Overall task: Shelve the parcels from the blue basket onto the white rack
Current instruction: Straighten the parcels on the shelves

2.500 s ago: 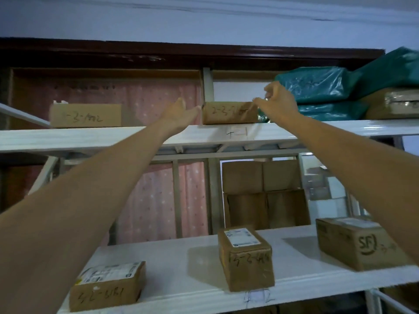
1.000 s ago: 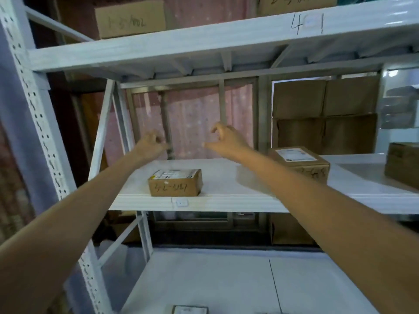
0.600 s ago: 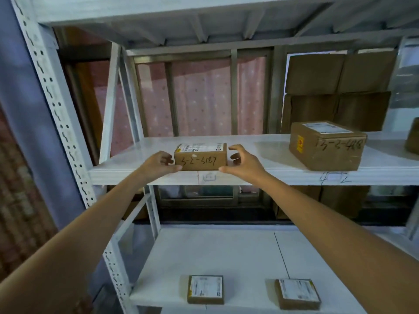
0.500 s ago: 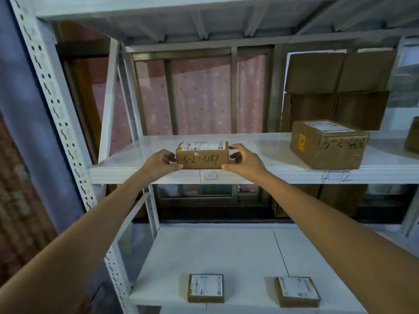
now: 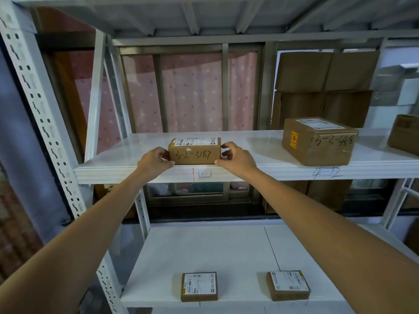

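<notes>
On the lowest visible shelf of the white rack, below the small parcel, two flat parcels lie near the front edge. The small parcel marked 3-2-5187 sits at the front lip of the middle shelf, and the left hand and right hand pinch its two short ends; it looks light and stiff, a taped carton best held by those ends. To its right stands a larger box, and behind it a pink curtain hangs at a window.
</notes>
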`<state>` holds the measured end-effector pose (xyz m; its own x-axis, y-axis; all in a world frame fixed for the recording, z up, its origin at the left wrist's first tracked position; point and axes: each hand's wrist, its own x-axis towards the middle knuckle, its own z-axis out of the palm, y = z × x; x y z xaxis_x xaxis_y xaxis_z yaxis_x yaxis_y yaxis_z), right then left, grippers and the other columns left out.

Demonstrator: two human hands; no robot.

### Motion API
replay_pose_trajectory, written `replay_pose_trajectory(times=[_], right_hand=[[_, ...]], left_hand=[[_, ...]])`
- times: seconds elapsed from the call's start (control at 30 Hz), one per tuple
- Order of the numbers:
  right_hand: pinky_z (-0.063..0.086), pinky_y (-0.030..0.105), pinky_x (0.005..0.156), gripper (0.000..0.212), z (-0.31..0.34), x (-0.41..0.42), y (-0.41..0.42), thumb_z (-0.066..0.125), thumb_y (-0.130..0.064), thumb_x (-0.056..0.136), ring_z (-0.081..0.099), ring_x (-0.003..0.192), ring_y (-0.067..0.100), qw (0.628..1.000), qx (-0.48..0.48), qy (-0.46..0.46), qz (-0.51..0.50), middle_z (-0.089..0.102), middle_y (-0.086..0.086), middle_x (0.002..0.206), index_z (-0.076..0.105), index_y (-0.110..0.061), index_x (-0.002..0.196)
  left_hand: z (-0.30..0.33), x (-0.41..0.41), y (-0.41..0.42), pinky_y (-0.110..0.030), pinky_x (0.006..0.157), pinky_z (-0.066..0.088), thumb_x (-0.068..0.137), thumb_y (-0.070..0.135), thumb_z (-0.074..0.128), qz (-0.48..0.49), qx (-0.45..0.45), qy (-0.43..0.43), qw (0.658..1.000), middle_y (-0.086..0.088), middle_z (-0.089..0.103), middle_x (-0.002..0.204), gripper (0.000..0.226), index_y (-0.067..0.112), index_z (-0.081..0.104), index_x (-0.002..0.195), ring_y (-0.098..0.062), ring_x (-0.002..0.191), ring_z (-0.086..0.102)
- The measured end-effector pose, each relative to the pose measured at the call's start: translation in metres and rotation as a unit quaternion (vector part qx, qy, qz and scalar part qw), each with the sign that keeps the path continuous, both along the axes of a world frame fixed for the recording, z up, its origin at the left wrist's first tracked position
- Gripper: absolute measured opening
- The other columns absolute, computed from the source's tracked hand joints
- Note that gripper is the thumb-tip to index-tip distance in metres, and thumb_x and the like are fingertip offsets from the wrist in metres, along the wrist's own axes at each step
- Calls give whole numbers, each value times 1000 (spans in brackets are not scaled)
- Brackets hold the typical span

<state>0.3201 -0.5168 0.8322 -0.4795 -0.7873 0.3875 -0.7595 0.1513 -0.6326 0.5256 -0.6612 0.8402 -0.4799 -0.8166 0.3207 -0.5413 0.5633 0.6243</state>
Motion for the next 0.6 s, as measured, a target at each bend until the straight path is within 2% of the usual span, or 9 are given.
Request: replay_pose_trajectory(times=[0.1,0.23,0.37,0.47,0.53,0.6], right_hand=[[52,39,95,62,8,-2,9,74,-40,81,60,114,22,1000,-16,-4,9,60,4,131,46,-22,134],[50,39,96,61,44,-19,35,74,-38,82,58,115,20,996,-67,58,-9,61,3,129,49,-18,134],[52,41,93,57,94,-62,81,74,-33,80,60,111,21,986,-114,109,-57,64,4,123,53,-18,131],[50,33,89,54,119,-105,125,74,-35,81,58,109,17,974,-150,130,-112,63,3,121,53,-17,128],[46,27,86,53,123,-137,157,74,-37,82,56,106,12,968,-177,103,-144,61,-1,119,52,-20,127],[49,29,88,52,115,-171,187,73,-38,81,57,104,12,966,-194,49,-166,60,-2,114,52,-21,126]], left_hand=[[12,-2,4,-40,90,49,77,20,77,4,6,44,999,-11,56,122,55,7,51,123,-28,108,56],[54,-21,27,-39,93,45,76,18,74,15,-121,99,988,-13,48,123,56,6,47,123,-28,113,49],[95,-79,86,-31,90,44,79,20,72,-89,-157,142,973,-9,47,121,52,8,46,122,-19,106,48],[104,-135,129,-33,87,45,79,22,72,-171,-147,122,966,-11,47,115,51,4,47,119,-25,104,51],[99,-169,154,-32,84,45,79,31,72,-195,-120,73,971,-7,47,110,54,6,46,119,-23,101,51],[87,-198,176,-34,88,46,80,43,70,-202,-85,3,976,-6,48,115,61,10,44,124,-21,104,50]])
